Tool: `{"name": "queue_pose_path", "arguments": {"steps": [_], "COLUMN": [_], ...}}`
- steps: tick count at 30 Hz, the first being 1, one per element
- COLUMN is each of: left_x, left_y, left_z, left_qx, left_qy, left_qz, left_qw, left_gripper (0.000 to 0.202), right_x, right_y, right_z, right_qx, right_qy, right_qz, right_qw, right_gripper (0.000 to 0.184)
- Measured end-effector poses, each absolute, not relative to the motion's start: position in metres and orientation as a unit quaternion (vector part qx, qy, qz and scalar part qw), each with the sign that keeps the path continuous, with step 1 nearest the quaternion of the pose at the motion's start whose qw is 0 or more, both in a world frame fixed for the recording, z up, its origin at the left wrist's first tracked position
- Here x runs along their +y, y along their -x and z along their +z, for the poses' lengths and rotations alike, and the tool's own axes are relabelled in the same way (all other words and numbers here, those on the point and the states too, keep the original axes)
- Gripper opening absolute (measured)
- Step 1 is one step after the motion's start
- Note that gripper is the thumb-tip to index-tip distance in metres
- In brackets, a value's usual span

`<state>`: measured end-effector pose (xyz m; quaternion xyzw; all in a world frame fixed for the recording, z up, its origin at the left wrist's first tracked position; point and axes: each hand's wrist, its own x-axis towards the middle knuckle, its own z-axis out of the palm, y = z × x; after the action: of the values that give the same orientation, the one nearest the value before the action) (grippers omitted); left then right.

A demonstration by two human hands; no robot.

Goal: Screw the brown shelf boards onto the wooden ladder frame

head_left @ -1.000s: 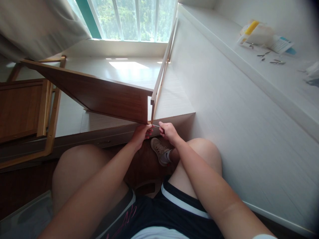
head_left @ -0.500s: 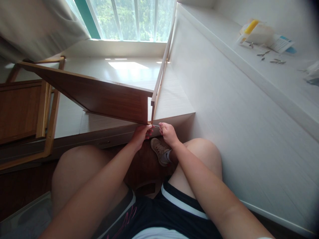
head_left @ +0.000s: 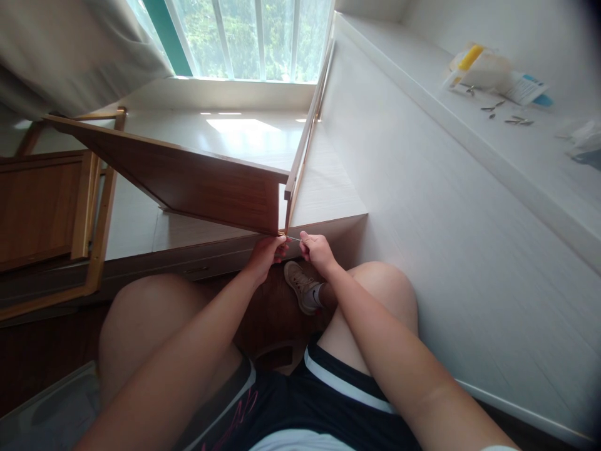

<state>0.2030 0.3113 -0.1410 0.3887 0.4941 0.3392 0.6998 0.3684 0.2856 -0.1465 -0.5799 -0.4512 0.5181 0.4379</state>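
A brown wooden panel (head_left: 216, 181) stands tilted on the pale ledge, its right end meeting a long narrow wooden rail (head_left: 306, 125). At their low front corner my left hand (head_left: 268, 255) is closed, thumb and fingers pinching the panel's corner. My right hand (head_left: 319, 252) is closed on a thin metal rod that looks like a hex key (head_left: 293, 238). The rod spans the short gap between my hands and reaches the joint. Its far tip is hidden at my left fingers.
More wooden frame parts (head_left: 98, 207) lean at the left. A white partition (head_left: 422, 175) rises on the right; on its top shelf lie metal fasteners (head_left: 519, 120) and plastic bags (head_left: 488, 70). Behind are a window (head_left: 244, 41) and a curtain (head_left: 79, 50). Below, a shoe (head_left: 300, 285) is on the floor.
The rod's right end sits slightly lower, with my right hand turned a little. My left hand and the panel hold their place. The view has shifted slightly.
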Motion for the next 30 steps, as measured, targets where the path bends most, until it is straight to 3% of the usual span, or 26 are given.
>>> {"name": "queue_pose_path", "arguments": {"steps": [4,9,15,18,25,30], "left_x": [0.312,0.313,0.312,0.312,0.313,0.313], "left_y": [-0.203,-0.202,-0.204,-0.205,-0.205,-0.204], "left_z": [-0.143,-0.145,-0.142,-0.14,-0.14,-0.141], "left_qx": [0.497,0.499,0.506,0.504,0.499,0.499], "left_qy": [-0.39,-0.393,-0.39,-0.387,-0.381,-0.385], "left_qz": [0.338,0.337,0.33,0.332,0.343,0.344], "left_qw": [0.698,0.695,0.695,0.697,0.698,0.696], "left_gripper": [0.036,0.037,0.037,0.037,0.038,0.039], "right_x": [0.289,0.289,0.288,0.287,0.281,0.279], "right_y": [-0.371,-0.373,-0.372,-0.374,-0.377,-0.378], "right_z": [-0.134,-0.127,-0.14,-0.143,-0.141,-0.147], "right_qx": [-0.353,-0.335,-0.501,-0.532,-0.664,-0.687], "right_qy": [0.56,0.563,0.601,0.599,0.641,0.627], "right_qz": [0.628,0.654,0.473,0.444,0.211,0.169], "right_qw": [0.409,0.378,0.406,0.402,0.323,0.327], "right_gripper": [0.052,0.05,0.05,0.049,0.039,0.033]}}
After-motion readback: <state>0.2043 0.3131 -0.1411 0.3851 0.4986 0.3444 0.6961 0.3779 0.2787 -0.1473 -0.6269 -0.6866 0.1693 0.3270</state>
